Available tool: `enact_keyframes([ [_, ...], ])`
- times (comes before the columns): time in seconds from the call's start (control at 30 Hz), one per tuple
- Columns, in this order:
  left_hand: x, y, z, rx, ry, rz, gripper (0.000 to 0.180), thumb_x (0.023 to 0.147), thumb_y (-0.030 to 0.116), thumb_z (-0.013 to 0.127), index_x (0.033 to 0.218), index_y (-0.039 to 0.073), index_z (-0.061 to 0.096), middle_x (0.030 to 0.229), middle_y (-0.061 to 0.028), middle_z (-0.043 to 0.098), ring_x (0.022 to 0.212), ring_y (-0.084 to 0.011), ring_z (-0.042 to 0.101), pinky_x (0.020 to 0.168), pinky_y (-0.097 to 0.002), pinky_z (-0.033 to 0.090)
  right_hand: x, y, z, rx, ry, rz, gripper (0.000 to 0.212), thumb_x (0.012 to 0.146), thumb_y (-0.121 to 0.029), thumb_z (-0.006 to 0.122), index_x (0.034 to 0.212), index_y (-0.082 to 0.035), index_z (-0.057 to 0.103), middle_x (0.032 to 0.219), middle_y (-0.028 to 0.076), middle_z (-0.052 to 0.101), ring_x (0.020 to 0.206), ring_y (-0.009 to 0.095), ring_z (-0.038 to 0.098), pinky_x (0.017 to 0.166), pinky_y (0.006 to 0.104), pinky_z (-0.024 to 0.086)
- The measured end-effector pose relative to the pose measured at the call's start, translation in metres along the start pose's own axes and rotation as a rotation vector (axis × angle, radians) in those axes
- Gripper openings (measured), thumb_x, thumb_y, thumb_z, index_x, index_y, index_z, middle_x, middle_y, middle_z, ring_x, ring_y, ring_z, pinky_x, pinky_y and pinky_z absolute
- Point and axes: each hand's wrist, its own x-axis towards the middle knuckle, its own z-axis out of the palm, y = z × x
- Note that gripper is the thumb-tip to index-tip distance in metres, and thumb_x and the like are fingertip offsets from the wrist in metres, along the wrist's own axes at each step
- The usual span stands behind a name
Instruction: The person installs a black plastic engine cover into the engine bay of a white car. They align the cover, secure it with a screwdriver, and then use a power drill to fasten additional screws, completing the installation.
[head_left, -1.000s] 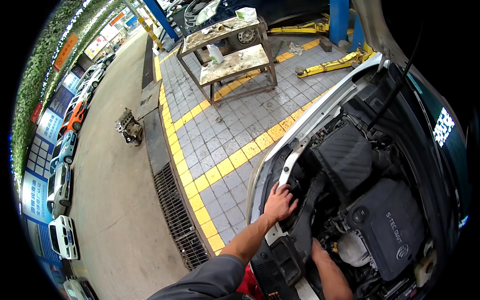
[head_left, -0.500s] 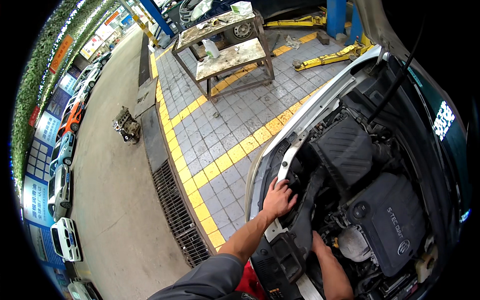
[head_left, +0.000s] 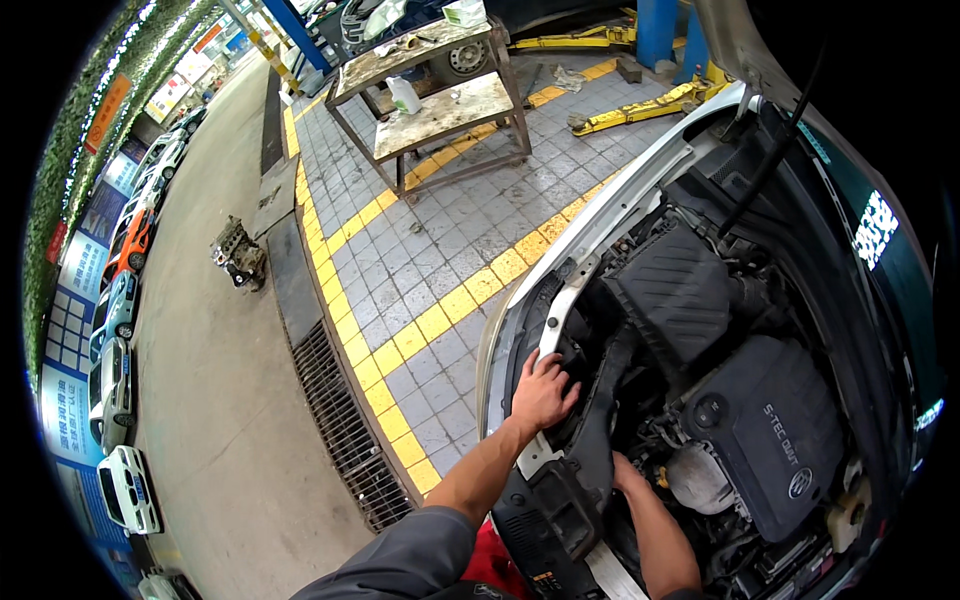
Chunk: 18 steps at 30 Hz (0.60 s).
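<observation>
My left hand lies over the white painted front crossmember of a car's engine bay, fingers spread and bent a little over its inner edge. Deep between the black plastic air duct and the engine, my right hand reaches downward. Its fingers are hidden below the duct, so what they touch does not show. To the right of it sit a round grey metal part and the dark engine cover. The ribbed black air filter box is farther up the bay.
A prop rod slants up at the bay's far side. Beyond the car stand a worn two-level metal workbench and yellow lift arms. A loose engine part lies on the floor at left, near a drain grate.
The whole view has shifted slightly, so the scene sits a little farther left. Against the car, both hands stay in nearly the same places.
</observation>
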Motion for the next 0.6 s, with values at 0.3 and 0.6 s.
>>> enact_keyframes([
  [0.3,-0.004,-0.006,-0.004,0.053,-0.060,-0.017,0.030,0.095,0.035,0.070,0.088,0.006,0.073,0.104,-0.0117,0.070,0.131,-0.0306,0.057,0.124,-0.0576,0.030,0.024,0.029,0.017,-0.045,-0.002,-0.035,0.043,0.093,-0.025,0.074,0.132,-0.009,0.070,0.128,0.023,0.072,0.124,0.045,0.065,0.097,0.0484,0.053],
  [0.6,0.002,0.003,0.008,0.061,-0.043,-0.003,0.026,0.095,0.030,0.071,0.090,0.004,0.072,0.107,-0.0144,0.071,0.131,-0.0328,0.056,0.123,-0.0568,0.032,0.003,-0.020,0.007,0.526,0.050,0.348,0.034,0.105,-0.034,0.053,0.104,-0.004,0.070,0.090,0.008,0.064,0.075,0.023,0.057,0.068,0.0407,0.045],
])
